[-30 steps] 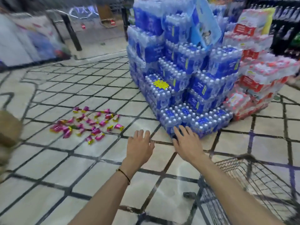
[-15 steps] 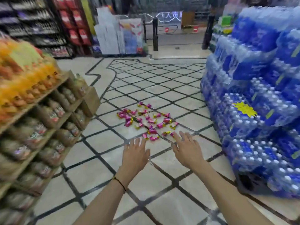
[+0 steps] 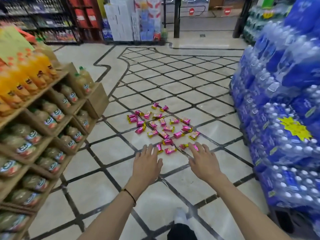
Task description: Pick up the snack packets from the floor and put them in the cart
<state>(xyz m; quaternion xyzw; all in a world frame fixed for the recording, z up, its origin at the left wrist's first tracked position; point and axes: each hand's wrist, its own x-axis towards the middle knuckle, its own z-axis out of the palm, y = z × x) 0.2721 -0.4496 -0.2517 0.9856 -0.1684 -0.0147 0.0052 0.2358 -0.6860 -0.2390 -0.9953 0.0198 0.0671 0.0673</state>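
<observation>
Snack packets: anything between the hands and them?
Nothing visible: left hand and right hand, both open, reach toward the snack packets over bare floor; drinks shelf and bottled-water stack sit off to the sides. No cart in view; can't judge that leg.

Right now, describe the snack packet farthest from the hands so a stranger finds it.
Between the wooden drink shelf on the left and the blue bottled-water stack on the right, pink snack packets lie scattered on the tiled floor. Two sit at the scatter's far edge; the farthest packet is the left of that pair.
</observation>
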